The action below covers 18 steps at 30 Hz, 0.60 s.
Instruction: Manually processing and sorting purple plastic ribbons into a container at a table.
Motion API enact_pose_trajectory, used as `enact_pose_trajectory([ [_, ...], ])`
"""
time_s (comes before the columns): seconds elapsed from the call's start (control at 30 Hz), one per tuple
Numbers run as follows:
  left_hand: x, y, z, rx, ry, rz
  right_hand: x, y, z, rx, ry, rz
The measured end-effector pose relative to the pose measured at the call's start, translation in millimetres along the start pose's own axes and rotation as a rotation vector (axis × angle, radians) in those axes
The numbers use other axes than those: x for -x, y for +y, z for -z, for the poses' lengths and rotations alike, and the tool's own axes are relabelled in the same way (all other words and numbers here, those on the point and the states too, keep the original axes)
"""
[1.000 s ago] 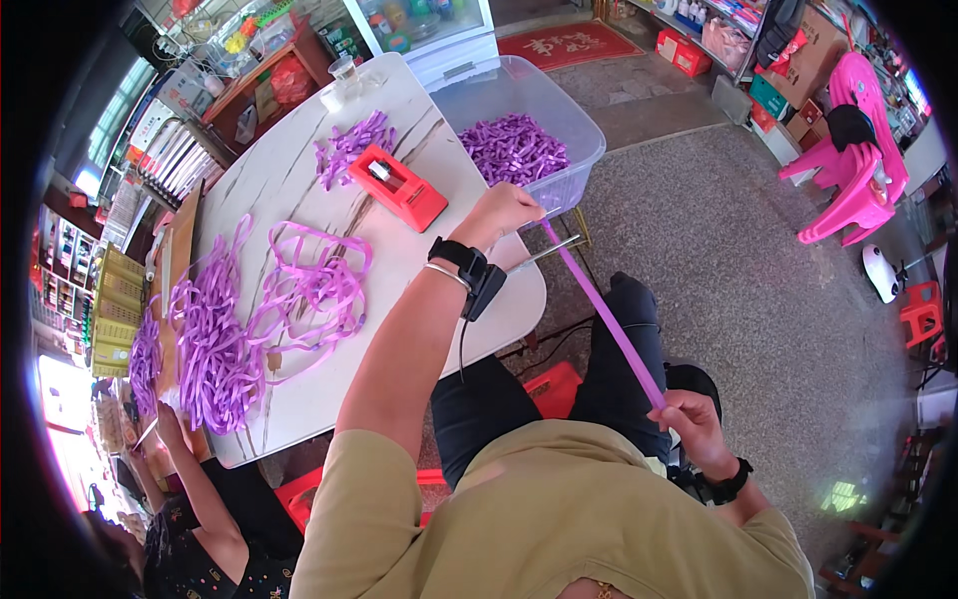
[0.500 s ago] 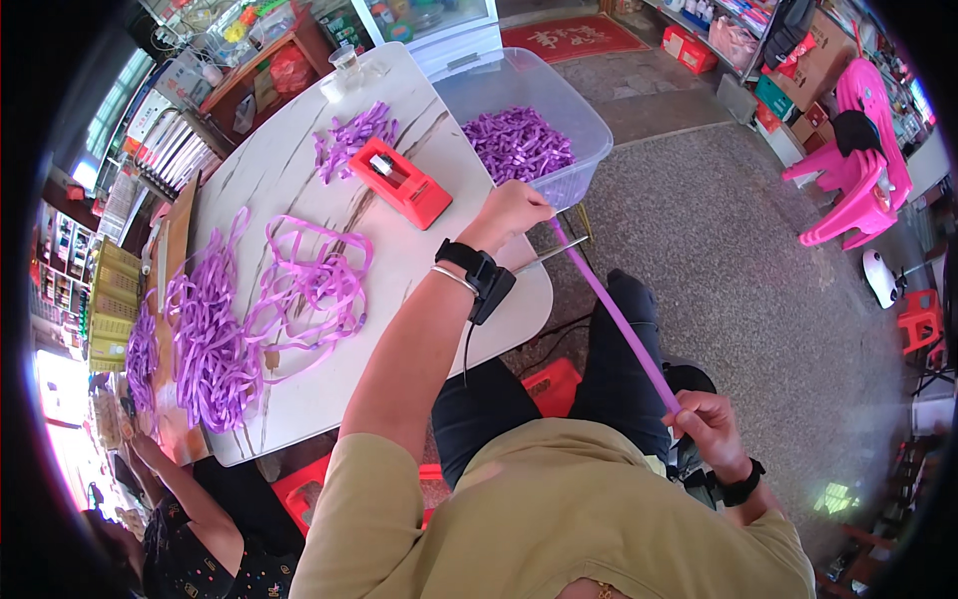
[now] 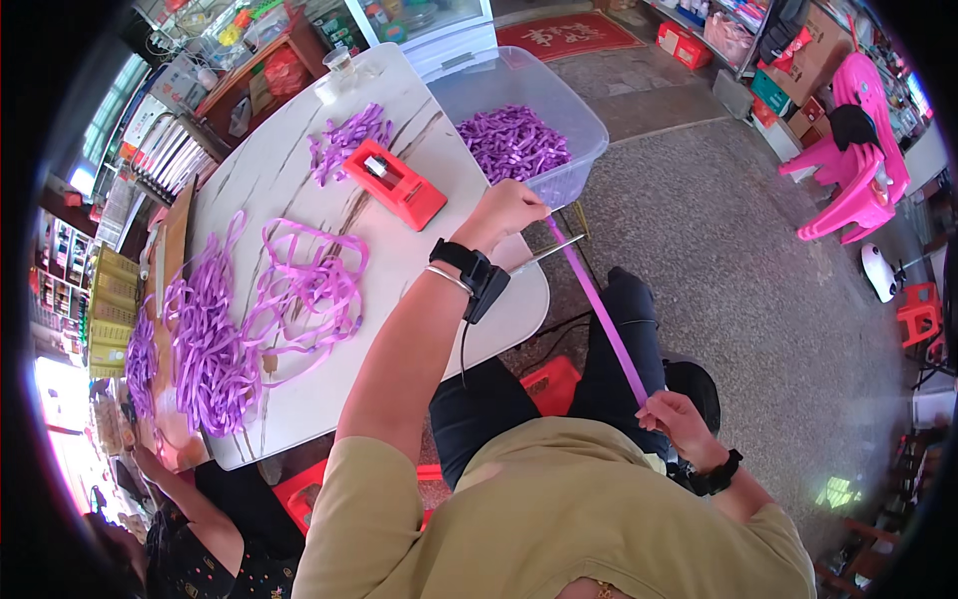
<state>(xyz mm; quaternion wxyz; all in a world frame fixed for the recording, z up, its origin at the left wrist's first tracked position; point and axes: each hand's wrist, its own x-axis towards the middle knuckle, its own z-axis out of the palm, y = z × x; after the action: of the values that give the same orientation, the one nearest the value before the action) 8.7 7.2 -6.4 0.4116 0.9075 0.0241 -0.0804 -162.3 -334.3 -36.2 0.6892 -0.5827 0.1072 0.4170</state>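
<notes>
A flat purple ribbon (image 3: pixel 609 317) runs straight between my hands, slanting down to the right. Its far end is pinched in my closed left hand (image 3: pixel 507 213), just off the table's right edge. My right hand (image 3: pixel 679 423) grips the near end beside my thigh, fingers closed. Close to my left hand, a thin metal rod or blade (image 3: pixel 555 250) juts past the table edge and crosses the ribbon; whether they touch I cannot tell. Left of my forearm lie loose loops of purple ribbon (image 3: pixel 311 290) and a larger heap of ribbon (image 3: pixel 208 349).
On the white marbled table (image 3: pixel 399 349) stand a red tape dispenser (image 3: pixel 395 186), a small pile of purple pieces (image 3: pixel 349 140) and a clear cup (image 3: pixel 337 60). A clear plastic bin (image 3: pixel 589 130) holds many purple pieces. Another person's arm (image 3: pixel 190 499) reaches in at the lower left.
My right hand has moved a little up and left, so the ribbon span between my hands is shorter. My left hand stays nearly in place, still holding its end.
</notes>
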Motion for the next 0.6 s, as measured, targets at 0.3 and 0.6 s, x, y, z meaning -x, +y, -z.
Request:
enact_pose_trajectory([
  [0.3,-2.3,-1.6,-0.2,0.031,-0.010,0.032,7.8,0.2,-7.7,-0.162,-0.155,0.115],
  [0.6,-3.4,-5.3,-3.9,0.043,0.051,-0.016,16.9,-20.8,-14.1,-0.143,-0.278,0.335],
])
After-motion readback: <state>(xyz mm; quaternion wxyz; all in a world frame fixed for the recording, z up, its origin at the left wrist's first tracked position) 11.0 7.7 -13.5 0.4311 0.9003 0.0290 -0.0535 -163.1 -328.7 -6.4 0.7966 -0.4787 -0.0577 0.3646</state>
